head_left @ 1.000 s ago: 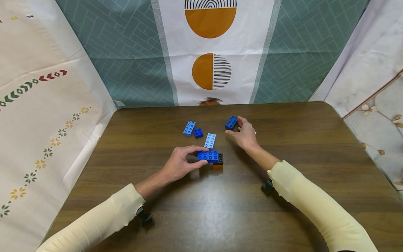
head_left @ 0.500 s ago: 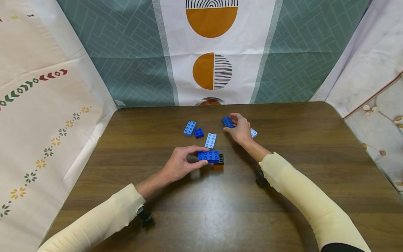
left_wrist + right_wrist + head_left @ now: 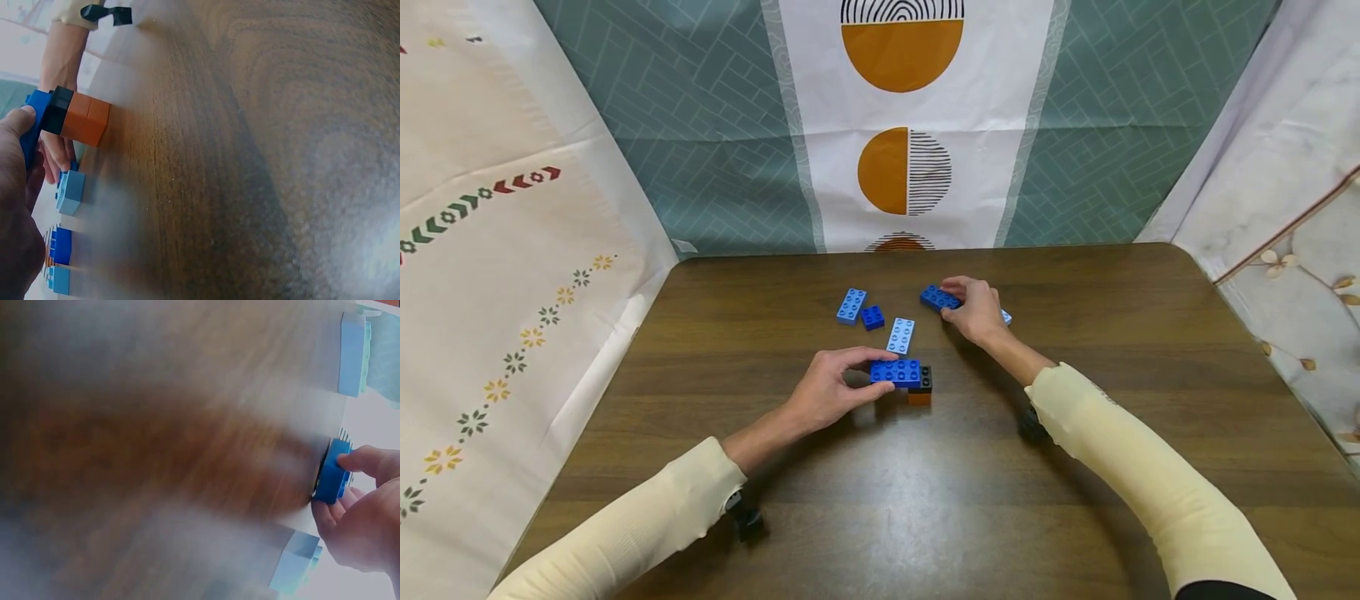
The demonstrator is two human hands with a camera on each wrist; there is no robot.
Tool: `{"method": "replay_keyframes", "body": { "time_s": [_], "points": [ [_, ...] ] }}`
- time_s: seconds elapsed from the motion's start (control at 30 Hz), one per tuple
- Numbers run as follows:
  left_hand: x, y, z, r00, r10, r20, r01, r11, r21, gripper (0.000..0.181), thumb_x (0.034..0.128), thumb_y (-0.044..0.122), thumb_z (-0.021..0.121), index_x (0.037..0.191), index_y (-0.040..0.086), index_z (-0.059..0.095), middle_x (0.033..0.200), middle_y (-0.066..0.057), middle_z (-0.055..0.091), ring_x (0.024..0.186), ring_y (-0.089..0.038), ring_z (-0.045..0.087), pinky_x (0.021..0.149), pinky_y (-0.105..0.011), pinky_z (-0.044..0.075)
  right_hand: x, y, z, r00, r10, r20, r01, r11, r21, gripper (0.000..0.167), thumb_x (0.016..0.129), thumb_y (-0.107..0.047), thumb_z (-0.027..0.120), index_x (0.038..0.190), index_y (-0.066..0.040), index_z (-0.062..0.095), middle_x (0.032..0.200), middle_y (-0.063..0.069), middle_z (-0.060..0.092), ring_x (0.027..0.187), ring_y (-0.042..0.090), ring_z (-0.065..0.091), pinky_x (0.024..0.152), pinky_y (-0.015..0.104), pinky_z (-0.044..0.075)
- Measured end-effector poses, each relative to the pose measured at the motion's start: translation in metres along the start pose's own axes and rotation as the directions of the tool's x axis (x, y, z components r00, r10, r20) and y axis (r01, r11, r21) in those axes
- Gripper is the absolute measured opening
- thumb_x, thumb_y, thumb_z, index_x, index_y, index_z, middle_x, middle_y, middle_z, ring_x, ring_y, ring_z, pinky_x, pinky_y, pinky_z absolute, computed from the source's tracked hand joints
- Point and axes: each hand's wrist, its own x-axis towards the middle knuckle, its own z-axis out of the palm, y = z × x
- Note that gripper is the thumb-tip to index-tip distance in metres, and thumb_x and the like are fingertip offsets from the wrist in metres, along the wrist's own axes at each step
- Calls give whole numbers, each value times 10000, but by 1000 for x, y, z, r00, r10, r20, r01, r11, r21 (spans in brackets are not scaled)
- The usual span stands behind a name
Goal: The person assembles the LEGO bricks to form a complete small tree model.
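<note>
The left hand point(image 3: 826, 390) pinches a long blue brick point(image 3: 896, 372) between thumb and fingers. That brick lies across the top of a stack with a black brick point(image 3: 926, 380) above orange ones point(image 3: 919, 399); in the left wrist view the orange part point(image 3: 86, 119) stands under the black brick point(image 3: 57, 110). Farther back, the right hand point(image 3: 976, 313) pinches another blue brick point(image 3: 939, 298) at its right end, and the right wrist view shows the thumb against this brick point(image 3: 333, 470).
Left of the right hand lie a pale blue brick point(image 3: 901, 335), a small dark blue brick point(image 3: 872, 317) and a light blue brick point(image 3: 852, 306). Another pale brick point(image 3: 1006, 317) shows partly behind the right hand. Patterned cloths hang beyond the wooden table point(image 3: 760, 312).
The blue brick at the right hand has turned and shifted left, and the right fingers have closed on its end. The left hand has stayed in place on its brick.
</note>
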Motion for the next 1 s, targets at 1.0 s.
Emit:
{"method": "replay_keyframes", "body": {
  "time_s": [1.0],
  "points": [
    [0,1,-2,1000,-26,15,26,1000,8,361,972,224,818,1319,154,750,1316,-12,739,1165,-150,708,953,-429,603,-83,-22,-43,949,-263,176,231,956,180,420,920,99,732,1297,-84,761,1317,131,726,1267,357,671,1066,593,511]
  ]
}}
